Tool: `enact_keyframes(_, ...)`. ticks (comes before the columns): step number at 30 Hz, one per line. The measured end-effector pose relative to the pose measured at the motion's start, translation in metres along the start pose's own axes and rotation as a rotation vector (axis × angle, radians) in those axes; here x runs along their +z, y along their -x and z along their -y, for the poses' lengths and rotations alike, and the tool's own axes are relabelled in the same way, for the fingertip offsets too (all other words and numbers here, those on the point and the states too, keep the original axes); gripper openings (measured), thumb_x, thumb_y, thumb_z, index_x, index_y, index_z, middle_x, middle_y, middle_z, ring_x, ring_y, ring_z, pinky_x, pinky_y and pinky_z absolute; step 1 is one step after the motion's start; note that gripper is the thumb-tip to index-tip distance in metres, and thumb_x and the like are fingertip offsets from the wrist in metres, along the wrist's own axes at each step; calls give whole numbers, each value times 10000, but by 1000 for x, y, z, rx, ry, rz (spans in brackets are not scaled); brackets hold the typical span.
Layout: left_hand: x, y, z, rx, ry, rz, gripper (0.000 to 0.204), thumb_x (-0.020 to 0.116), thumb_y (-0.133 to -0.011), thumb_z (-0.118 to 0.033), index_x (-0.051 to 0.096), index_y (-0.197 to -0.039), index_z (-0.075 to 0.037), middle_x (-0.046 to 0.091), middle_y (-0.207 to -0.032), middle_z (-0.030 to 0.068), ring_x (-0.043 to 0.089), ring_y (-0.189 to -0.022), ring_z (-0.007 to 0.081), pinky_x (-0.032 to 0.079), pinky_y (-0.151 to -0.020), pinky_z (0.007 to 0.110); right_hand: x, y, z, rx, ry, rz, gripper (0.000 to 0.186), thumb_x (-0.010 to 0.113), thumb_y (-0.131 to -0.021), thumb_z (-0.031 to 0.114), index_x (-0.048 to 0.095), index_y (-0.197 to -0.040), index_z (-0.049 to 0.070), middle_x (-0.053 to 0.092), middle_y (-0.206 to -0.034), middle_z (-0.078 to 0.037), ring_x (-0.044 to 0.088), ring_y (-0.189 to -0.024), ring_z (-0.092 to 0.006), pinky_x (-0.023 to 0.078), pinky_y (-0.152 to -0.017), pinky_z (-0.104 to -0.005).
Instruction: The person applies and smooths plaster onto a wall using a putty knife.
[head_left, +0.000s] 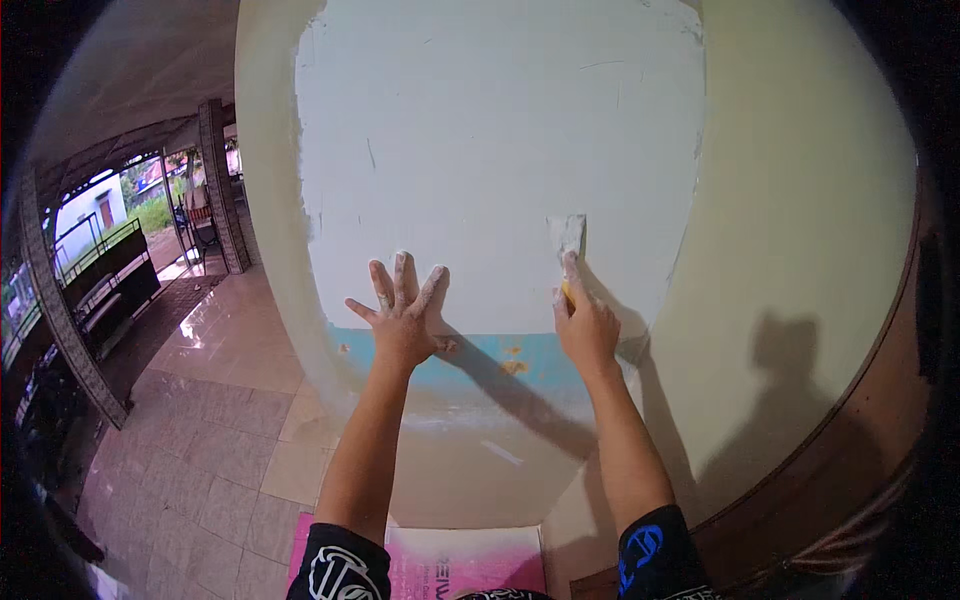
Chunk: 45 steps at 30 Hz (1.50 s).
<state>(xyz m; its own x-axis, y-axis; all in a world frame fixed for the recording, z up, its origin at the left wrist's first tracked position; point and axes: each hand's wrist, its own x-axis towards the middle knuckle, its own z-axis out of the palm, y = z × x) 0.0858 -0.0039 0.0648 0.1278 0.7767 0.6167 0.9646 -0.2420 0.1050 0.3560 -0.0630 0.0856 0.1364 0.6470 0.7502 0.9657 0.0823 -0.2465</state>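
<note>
Right hand point(587, 328) closed round a yellow-handled putty knife point(568, 233), blade up against the white filler patch point(480, 130) above the turquoise strip point(540, 350); to its left, the left hand point(403, 328) spreads empty, fingers splayed against the wall point(800, 170)!

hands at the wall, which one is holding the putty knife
The right hand grips the putty knife; the left hand lies spread against the white patch, without a tool.
</note>
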Motion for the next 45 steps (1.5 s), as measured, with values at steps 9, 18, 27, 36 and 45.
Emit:
enact_keyframes(9,10,-1,21,99,-52,-85,1264,953,-452,-565,320,-1545,-495,68,-1717,39,-25,-1564,419,79,-986,929,87,88,-47,-25,-46,47,637,648,-964,262,422,-1559,261,721,-796,-120,688,-679,-357,550,-614,-472)
enact_keyframes(18,16,12,44,4,16,-281,1337,950,-440,-594,299,-1590,-394,18,-1715,163,-32,-1556,466,94,-1039,872,52,36,6,58,-50,17,591,639,-964,296,465,-1528,274,728,-797,-142,699,-672,-351,563,-633,-488)
enact_keyframes(27,20,4,53,-41,35,-41,1488,938,-355,-661,241,-1622,-308,-44,-1696,241,-162,-1526,508,55,-927,932,62,34,13,0,28,0,605,610,-985,317,413,-1557,284,729,-851,-145,701,-708,-366,558,-628,-484)
enact_keyframes(36,28,-2,43,20,106,-122,1469,933,-342,-676,293,-1610,-299,-36,-1693,252,-182,-1520,511,21,-917,933,127,122,-29,-11,-10,19,609,616,-978,334,416,-1553,317,721,-820,-153,702,-717,-372,559,-633,-496)
enact_keyframes(45,6,1,41,-48,92,-52,1469,948,-326,-647,312,-1603,-295,-19,-1686,271,-180,-1514,525,30,-967,908,47,13,50,33,-70,-40,615,621,-978,316,409,-1555,305,731,-894,-170,708,-797,-381,562,-668,-512)
